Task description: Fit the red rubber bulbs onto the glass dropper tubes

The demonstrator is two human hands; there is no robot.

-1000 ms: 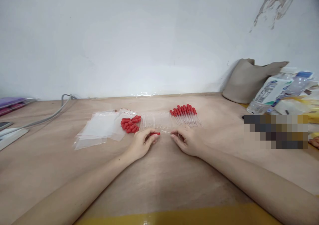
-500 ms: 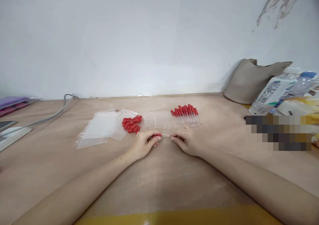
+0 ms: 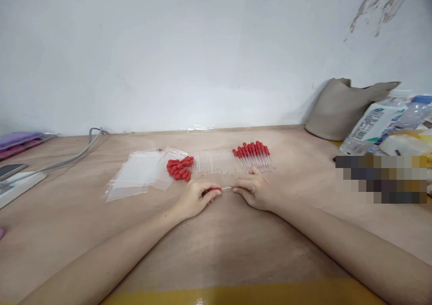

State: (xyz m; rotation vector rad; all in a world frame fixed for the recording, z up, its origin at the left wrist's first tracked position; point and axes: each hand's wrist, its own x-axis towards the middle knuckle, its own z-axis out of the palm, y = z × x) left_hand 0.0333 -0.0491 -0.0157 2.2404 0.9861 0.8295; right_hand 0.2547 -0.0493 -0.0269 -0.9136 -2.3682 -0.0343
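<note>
My left hand [image 3: 197, 198] is closed around a red rubber dropper bulb [image 3: 215, 189], whose end shows between thumb and fingers. A thin clear dropper tube [image 3: 226, 188] runs from the bulb across to my right hand [image 3: 254, 192], which pinches its far end. Just beyond my left hand lies a pile of loose red bulbs [image 3: 178, 170]. Behind both hands, a row of bare clear tubes [image 3: 212, 162] lies side by side. Past my right hand rest several droppers [image 3: 253, 149] with red bulbs on their upper ends.
Clear zip bags [image 3: 135, 172] overlap on the left of the table [image 3: 216, 251]. A grey cable [image 3: 74, 155] and a phone [image 3: 11, 171] lie further left. At the right stand a grey-brown container [image 3: 332, 111] and a plastic bottle [image 3: 374, 127]. A white wall [image 3: 202, 52] closes off the back.
Both hands have come slightly nearer to me with the bulb and tube. Less of the tube shows between them, and the right fingers have straightened somewhat. The camera view has shifted a little.
</note>
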